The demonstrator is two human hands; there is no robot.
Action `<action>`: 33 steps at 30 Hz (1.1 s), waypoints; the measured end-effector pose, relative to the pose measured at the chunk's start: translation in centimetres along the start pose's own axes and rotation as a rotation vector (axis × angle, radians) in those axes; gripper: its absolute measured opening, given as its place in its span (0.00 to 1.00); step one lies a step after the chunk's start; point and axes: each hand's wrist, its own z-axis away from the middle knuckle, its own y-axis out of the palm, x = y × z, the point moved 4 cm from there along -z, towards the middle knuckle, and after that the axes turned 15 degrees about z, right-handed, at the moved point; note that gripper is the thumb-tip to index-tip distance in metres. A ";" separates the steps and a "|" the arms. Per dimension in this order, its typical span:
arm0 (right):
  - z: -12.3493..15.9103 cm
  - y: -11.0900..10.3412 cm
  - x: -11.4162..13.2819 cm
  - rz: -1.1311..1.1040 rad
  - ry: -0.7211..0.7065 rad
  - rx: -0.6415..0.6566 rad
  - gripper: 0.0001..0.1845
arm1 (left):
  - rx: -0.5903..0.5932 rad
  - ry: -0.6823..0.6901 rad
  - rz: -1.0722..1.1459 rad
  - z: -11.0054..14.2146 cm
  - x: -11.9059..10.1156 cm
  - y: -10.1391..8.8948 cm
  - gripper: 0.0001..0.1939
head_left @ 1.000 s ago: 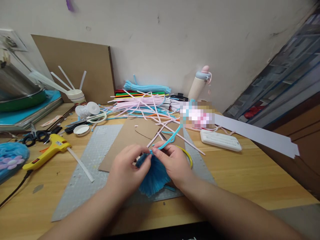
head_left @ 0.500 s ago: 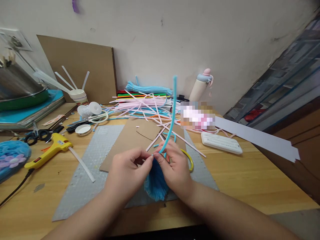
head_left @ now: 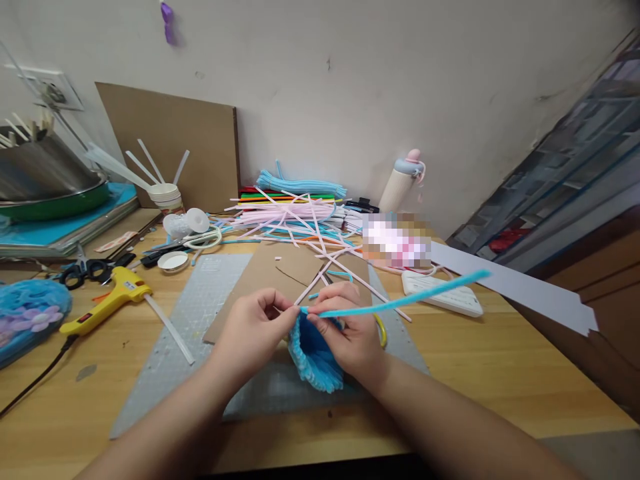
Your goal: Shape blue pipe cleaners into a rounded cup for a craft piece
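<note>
A blue pipe cleaner (head_left: pixel 405 303) runs out to the right from between the fingers of my right hand (head_left: pixel 353 330), which pinches it near the rim of a blue fuzzy pouch-like piece (head_left: pixel 316 367). My left hand (head_left: pixel 263 327) is closed too, thumb and forefinger gripping that piece's upper left rim. The fingertips of both hands almost meet there. The piece's hollow inside faces me, and its right side is partly hidden behind my right hand. Below lie a sheet of cardboard (head_left: pixel 245 287) and a grey cutting mat (head_left: pixel 165 360).
A yellow glue gun (head_left: pixel 103 303) with a glue stick lies left, near black-handled scissors (head_left: pixel 85 270) and a blue bag with flowers (head_left: pixel 33 320). Pink and blue pipe cleaners (head_left: pixel 290 213) are heaped at the back. A white power strip (head_left: pixel 443 293) and a bottle (head_left: pixel 400 183) stand right.
The free end of the blue pipe cleaner has swung from upright down to the right. The blue piece has tilted so its opening shows. The view has shifted slightly.
</note>
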 end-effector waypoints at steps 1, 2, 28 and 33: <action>0.0 0.0 0.1 -0.005 -0.026 0.000 0.04 | -0.005 0.021 -0.024 0.0 0.0 0.0 0.12; -0.1 -0.1 0.2 -0.009 -0.056 0.002 0.05 | -0.008 0.040 -0.044 0.0 -0.1 -0.1 0.12; -0.8 -0.4 0.2 0.219 -0.428 0.235 0.17 | 0.246 -0.179 0.291 -1.5 1.3 -1.0 0.12; -0.9 -0.7 0.7 0.143 -0.312 0.310 0.12 | 0.291 -0.238 0.318 -1.6 1.7 -1.0 0.12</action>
